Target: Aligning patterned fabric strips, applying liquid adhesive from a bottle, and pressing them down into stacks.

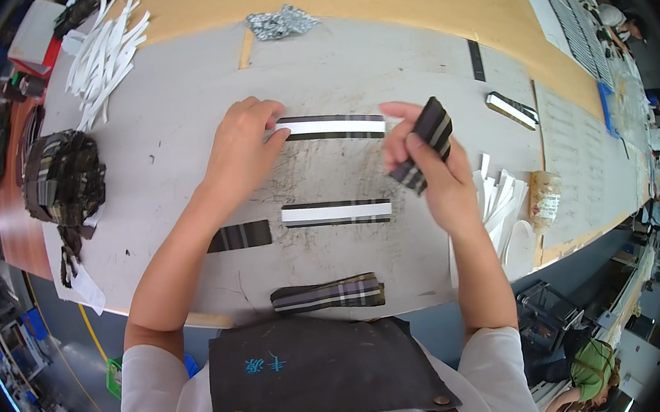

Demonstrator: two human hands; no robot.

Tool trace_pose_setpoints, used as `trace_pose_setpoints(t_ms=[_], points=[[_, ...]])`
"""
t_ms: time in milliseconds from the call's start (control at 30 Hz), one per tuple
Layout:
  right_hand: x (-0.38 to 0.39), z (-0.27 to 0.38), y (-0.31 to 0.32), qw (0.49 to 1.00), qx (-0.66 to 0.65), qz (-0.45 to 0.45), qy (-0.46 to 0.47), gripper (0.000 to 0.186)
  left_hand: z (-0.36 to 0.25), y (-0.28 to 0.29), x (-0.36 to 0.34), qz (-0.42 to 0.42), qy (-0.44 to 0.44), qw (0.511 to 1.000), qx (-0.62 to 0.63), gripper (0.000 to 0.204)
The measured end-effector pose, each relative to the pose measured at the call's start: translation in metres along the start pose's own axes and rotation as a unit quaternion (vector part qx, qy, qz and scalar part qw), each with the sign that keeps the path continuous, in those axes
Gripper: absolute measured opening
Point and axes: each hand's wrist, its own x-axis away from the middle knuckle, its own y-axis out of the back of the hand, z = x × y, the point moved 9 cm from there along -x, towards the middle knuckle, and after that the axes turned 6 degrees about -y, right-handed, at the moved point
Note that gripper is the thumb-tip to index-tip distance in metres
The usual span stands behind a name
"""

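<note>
My left hand (243, 138) is at the left end of a dark plaid fabric strip (333, 137), its thumb and fingers closed on that end. A white strip (329, 127) lies lengthwise along the fabric. In my right hand (447, 181) is a small stack of plaid fabric pieces (432, 132), tilted above the table; the index finger stretches toward the strip's right end. Nearer to me lies a second fabric strip with a white strip (337, 212) on it. Below that are a folded plaid bundle (329, 293) and, by my left forearm, a flat plaid piece (244, 236).
White strips (106, 57) are heaped at the far left, with more (497, 198) beside my right forearm. A tied plaid fabric bundle (67, 177) sits left. A jar (543, 199), a small strip stack (512, 110) and crumpled foil (282, 23) stand around. A co-worker (592, 370) is at right.
</note>
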Motion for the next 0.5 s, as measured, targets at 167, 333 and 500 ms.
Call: trace_pose_setpoints(t_ms=[167, 333, 500], points=[[-0.016, 0.019, -0.004, 0.892, 0.416, -0.045, 0.172, 0.042, 0.02, -0.01, -0.006, 0.045, 0.055, 0.997, 0.009, 0.019], [-0.038, -0.009, -0.029, 0.862, 0.476, -0.005, 0.176, 0.032, 0.021, -0.018, -0.015, 0.08, 0.084, 0.992, -0.042, 0.013], [-0.047, -0.023, -0.045, 0.86, 0.468, 0.013, 0.201, 0.034, 0.023, -0.021, -0.019, 0.122, 0.091, 0.987, -0.043, 0.011]])
